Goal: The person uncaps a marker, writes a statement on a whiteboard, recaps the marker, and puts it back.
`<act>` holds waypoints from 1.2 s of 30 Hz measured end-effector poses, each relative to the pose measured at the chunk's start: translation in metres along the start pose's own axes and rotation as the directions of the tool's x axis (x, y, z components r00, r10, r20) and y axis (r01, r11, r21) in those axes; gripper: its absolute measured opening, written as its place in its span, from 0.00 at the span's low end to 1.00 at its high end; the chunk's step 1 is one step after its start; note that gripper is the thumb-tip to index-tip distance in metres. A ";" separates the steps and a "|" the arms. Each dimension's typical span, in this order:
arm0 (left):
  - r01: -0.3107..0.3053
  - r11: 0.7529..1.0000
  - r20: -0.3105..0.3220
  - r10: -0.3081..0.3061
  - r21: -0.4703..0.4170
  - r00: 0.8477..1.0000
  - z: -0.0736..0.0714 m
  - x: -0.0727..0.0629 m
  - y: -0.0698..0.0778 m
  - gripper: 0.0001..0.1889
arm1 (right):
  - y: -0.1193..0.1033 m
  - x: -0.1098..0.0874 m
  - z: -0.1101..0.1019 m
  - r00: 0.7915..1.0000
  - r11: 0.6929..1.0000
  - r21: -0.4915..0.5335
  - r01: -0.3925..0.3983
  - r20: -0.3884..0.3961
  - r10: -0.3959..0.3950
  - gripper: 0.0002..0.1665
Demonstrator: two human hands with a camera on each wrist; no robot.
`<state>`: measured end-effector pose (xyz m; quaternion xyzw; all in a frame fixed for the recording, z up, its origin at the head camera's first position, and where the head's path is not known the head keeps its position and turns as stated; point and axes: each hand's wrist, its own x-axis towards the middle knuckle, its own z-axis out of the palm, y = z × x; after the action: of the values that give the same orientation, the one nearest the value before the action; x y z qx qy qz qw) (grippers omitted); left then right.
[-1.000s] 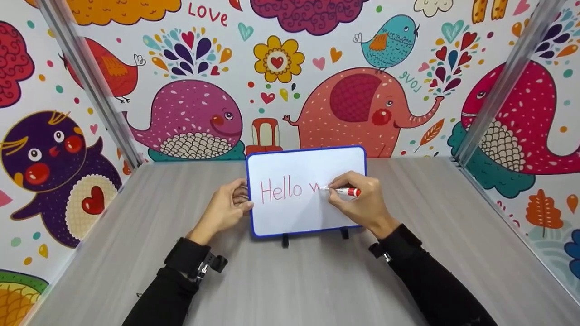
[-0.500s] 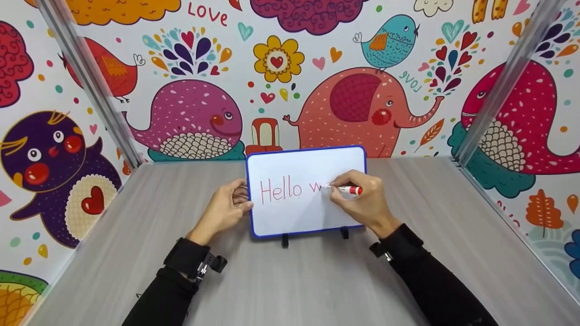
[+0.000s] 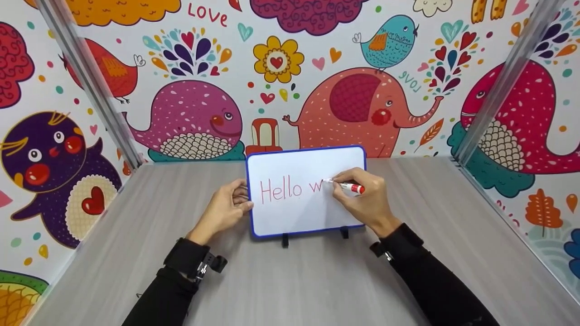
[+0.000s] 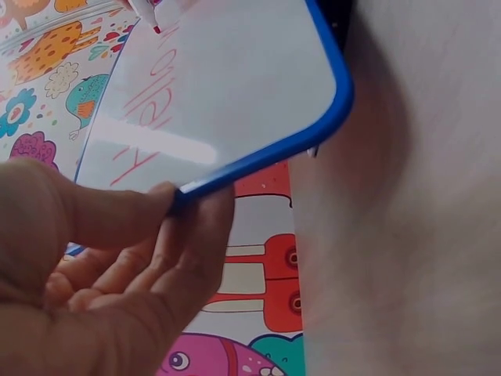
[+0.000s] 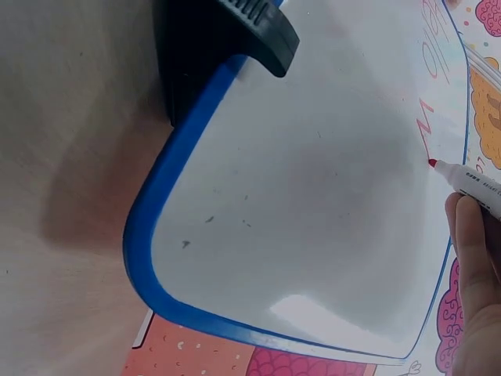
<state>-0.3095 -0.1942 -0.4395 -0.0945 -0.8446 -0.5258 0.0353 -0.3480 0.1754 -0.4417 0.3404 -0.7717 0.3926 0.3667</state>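
Observation:
A small whiteboard [image 3: 290,217] with a blue frame stands tilted back on a black stand [image 3: 285,240]. Red handwriting on it reads "Hello w". My left hand [image 3: 225,206] pinches the board's left edge, thumb in front and fingers behind, as the left wrist view shows. In my right hand [image 3: 364,199] is a white marker [image 3: 349,186] with a red end, gripped between thumb and fingers. Its red tip meets the board at the end of the "w" stroke in the right wrist view [image 5: 432,163].
The stand's black clip [image 5: 266,35] hooks over the board's lower edge. Beneath lies a grey wood-grain table [image 3: 290,285]. Behind it rises a wall printed with cartoon animals [image 3: 195,113], with metal posts [image 3: 95,90] at the corners. Black straps with small cameras circle both wrists.
The right hand with the marker has shifted slightly right and up, and the "w" has gained its last strokes. The left hand and the whiteboard have stayed in place.

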 end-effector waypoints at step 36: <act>0.007 0.999 0.011 -0.006 -0.052 1.000 0.002 0.001 -0.001 0.28 | 0.012 -0.006 -0.010 0.991 0.994 0.060 0.094 0.095 -0.100 0.10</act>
<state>-0.3101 -0.1927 -0.4409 -0.0956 -0.8312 -0.5471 0.0264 -0.3516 0.1908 -0.4470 0.4063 -0.7600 0.3786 0.3377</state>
